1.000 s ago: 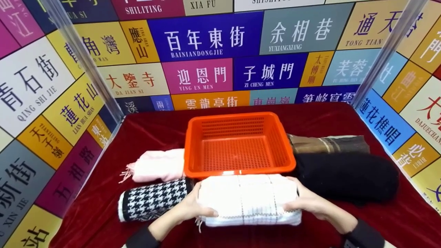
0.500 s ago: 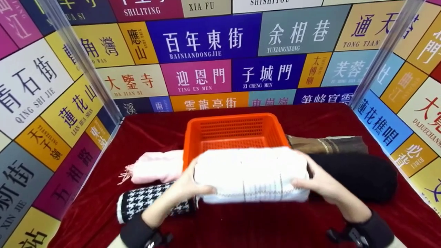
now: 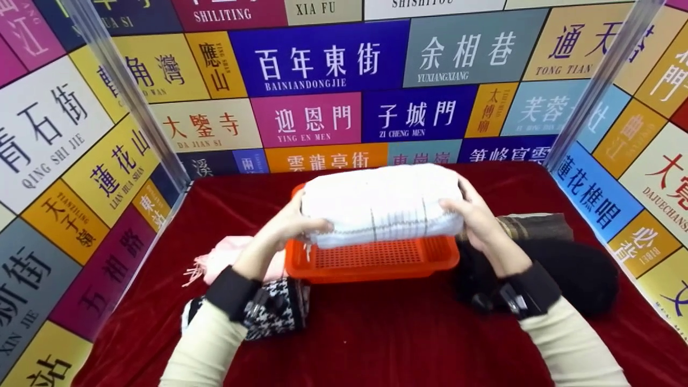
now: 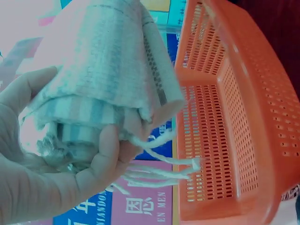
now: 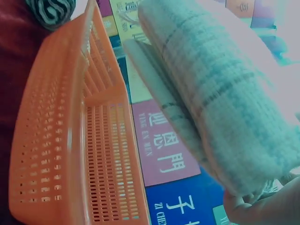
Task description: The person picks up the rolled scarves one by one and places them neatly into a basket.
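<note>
The left hand and right hand are gripping opposite ends of the white rolled cloth, which is hovering above the orange basket, its long axis running left-right, roughly matching the basket's.

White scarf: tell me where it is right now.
In the head view, the white scarf is near the middle, held up between the left hand and the right hand, above the orange basket.
</note>
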Action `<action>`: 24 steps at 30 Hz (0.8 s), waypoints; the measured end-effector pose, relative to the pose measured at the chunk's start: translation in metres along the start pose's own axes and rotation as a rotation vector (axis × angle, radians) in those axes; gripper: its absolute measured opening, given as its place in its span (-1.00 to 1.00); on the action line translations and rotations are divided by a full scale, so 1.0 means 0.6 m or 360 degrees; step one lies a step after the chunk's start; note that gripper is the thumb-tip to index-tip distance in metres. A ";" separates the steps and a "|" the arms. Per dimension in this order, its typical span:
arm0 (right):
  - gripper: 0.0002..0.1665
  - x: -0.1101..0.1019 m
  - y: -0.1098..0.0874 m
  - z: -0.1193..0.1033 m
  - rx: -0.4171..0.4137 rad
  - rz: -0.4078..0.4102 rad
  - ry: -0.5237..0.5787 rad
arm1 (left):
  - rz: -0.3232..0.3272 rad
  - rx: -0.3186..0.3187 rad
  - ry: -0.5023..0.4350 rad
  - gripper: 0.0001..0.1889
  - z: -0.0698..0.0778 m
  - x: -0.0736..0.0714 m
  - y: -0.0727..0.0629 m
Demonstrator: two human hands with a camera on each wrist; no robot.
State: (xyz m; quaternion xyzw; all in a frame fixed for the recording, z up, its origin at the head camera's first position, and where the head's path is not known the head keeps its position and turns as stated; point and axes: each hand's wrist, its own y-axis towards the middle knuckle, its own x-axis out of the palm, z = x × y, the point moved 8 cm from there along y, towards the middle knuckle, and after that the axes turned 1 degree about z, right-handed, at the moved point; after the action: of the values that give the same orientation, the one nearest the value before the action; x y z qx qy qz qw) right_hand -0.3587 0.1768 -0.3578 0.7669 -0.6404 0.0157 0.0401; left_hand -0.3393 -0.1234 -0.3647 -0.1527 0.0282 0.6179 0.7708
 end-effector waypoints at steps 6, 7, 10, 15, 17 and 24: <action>-0.12 -0.007 0.050 0.001 0.0037 0.0116 0.0024 | -0.0072 -0.0171 -0.0229 -0.09 -0.007 -0.002 0.050; -0.12 -0.008 0.059 0.003 0.0050 0.0129 0.0017 | -0.0064 -0.0188 -0.0250 -0.12 -0.008 -0.003 0.060; -0.10 -0.008 0.087 0.015 0.0109 0.0159 -0.0019 | -0.0001 -0.0229 -0.0239 -0.20 -0.012 -0.009 0.086; -0.09 -0.005 0.133 0.050 0.0238 0.0199 -0.0046 | 0.0114 -0.0346 -0.0238 -0.28 -0.029 -0.021 0.127; -0.10 -0.002 0.150 0.067 0.0291 0.0208 -0.0053 | 0.0151 -0.0435 -0.0258 -0.29 -0.042 -0.027 0.140; -0.20 0.014 0.194 0.128 0.0484 0.0208 -0.0045 | 0.0270 -0.0640 -0.0310 -0.37 -0.089 -0.035 0.171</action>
State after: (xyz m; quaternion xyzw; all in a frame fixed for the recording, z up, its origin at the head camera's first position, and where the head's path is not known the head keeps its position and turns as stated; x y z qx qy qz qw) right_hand -0.4738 0.1418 -0.4289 0.7209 -0.6797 0.1042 -0.0867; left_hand -0.4350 -0.1382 -0.4310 -0.2398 -0.1572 0.6855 0.6692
